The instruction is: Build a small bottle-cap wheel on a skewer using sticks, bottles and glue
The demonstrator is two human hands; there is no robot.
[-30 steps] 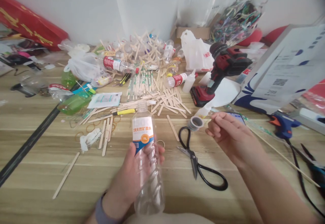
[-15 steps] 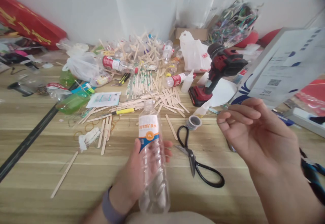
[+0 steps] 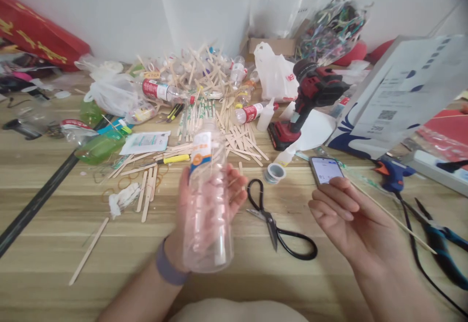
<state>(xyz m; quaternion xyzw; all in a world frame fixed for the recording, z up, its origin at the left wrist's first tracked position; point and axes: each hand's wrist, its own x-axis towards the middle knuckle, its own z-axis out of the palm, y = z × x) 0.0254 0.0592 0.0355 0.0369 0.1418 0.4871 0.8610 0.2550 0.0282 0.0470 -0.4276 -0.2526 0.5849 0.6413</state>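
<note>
A clear plastic bottle [image 3: 210, 205] with a white, orange and blue label lies tilted in my left hand [image 3: 236, 190]. Its base points toward me and its neck toward the back of the table. The palm is behind the bottle, and the fingers curl around its right side. My right hand [image 3: 340, 205] is raised with bent fingers pressed together; whatever they may pinch is hidden. A phone [image 3: 324, 170] with a lit screen lies just beyond its fingertips. Between the hands rest black-handled scissors [image 3: 272, 224], blades apart, below a small grey roll [image 3: 275, 173].
Wooden sticks [image 3: 244, 142] and bottles crowd the back. A red cordless drill [image 3: 310, 103] stands at the back right. On the right are a blue glue gun [image 3: 395, 173], pliers [image 3: 438, 244] and a thin stick [image 3: 402, 224]. A dark bar [image 3: 40, 195] crosses the left side.
My left hand has tipped the bottle and raised its base, opening the fingers somewhat. My right hand has moved slightly down, and the phone and glue gun show now.
</note>
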